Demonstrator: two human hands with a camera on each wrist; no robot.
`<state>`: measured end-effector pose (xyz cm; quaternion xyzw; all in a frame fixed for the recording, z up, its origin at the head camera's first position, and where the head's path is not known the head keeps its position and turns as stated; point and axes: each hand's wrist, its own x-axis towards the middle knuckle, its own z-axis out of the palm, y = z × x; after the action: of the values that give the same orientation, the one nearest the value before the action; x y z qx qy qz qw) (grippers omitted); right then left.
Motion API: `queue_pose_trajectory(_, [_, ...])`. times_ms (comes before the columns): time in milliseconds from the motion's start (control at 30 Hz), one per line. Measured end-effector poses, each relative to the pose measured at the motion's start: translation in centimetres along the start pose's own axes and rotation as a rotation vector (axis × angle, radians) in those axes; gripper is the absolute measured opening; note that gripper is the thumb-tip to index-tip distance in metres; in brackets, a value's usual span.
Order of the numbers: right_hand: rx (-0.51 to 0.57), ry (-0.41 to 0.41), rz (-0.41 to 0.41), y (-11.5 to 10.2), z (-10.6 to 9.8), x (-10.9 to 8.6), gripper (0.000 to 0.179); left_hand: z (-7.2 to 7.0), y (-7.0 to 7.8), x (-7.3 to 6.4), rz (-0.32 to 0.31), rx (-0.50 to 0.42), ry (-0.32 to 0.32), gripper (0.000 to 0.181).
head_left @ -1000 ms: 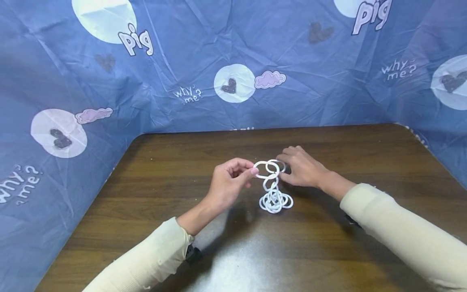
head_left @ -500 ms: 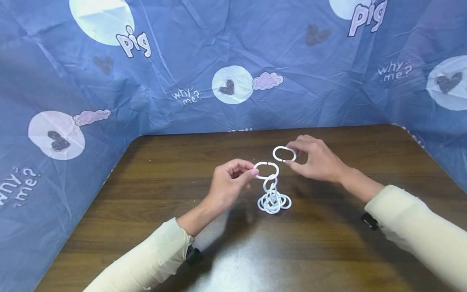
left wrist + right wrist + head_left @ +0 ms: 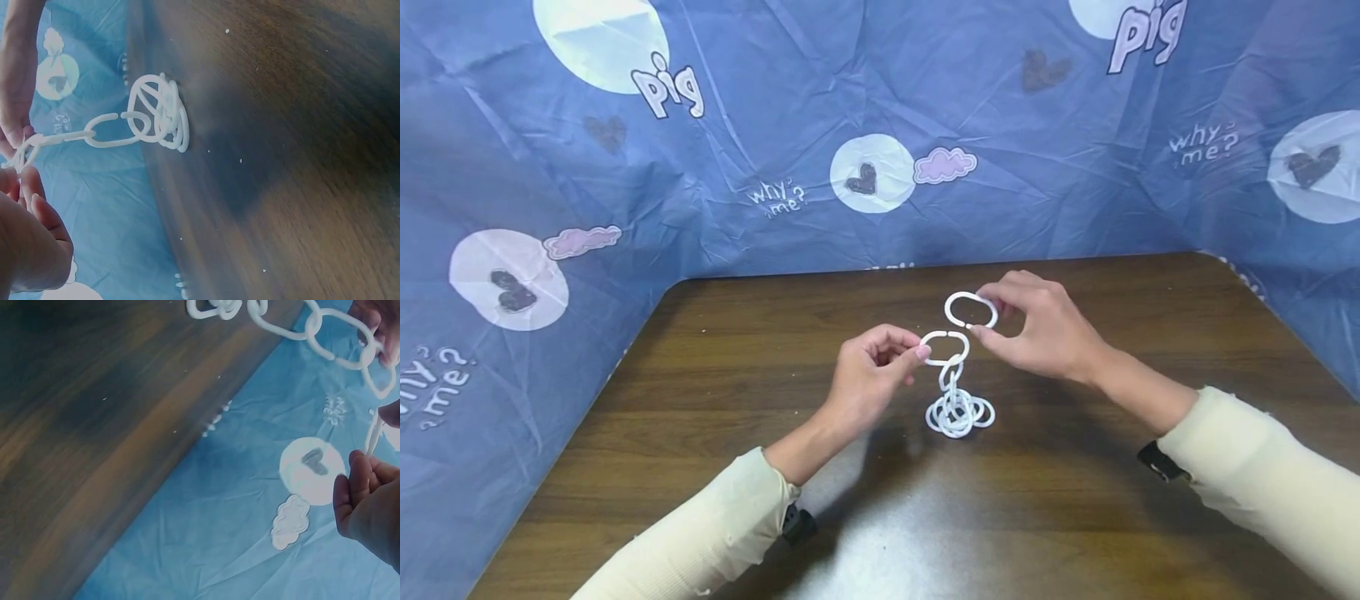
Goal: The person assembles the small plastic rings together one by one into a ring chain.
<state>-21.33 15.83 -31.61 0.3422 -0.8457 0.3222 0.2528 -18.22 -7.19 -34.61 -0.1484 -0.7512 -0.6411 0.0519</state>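
Note:
A white plastic chain of oval links runs down to a small pile of links [image 3: 957, 432] on the wooden table. My left hand [image 3: 874, 375] pinches the left end of its top link [image 3: 967, 347] between thumb and index finger, holding it raised. My right hand [image 3: 1043, 329] pinches a separate white link [image 3: 948, 313] by its right end, just above and behind the top link. A small gap shows in the lower side of this separate link. In the left wrist view, a hanging chain link [image 3: 112, 144] joins the held part to the pile, and the fingers hide much of the upper links.
The dark wooden table [image 3: 760, 350] stretches out on all sides of the pile. Blue printed fabric [image 3: 760, 125] rises behind its far edge and along both sides. Pale sleeves [image 3: 700, 525] cover both forearms. Tiny white specks dot the tabletop.
A second ago the right hand's link overlapped the chain's top link; it then came away up and right. Since then it has shifted slightly left. The left hand holds almost still.

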Motion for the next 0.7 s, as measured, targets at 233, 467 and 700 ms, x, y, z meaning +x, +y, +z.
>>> queue_pose_trajectory(233, [-0.032,0.021,-0.038,-1.4,0.5,0.0,0.028,0.2,0.0,0.0,-0.001,-0.003,0.021,0.008])
queue_pose_trajectory(467, [-0.115,0.003,-0.027,-2.3,1.0,0.0,0.029,0.3,0.1,-0.1,0.008,0.007,0.033,0.007])
queue_pose_trajectory(700, [-0.177,0.016,-0.032,-2.7,1.8,-0.4,0.029,0.3,0.0,-0.2,0.005,0.013,0.043,0.007])
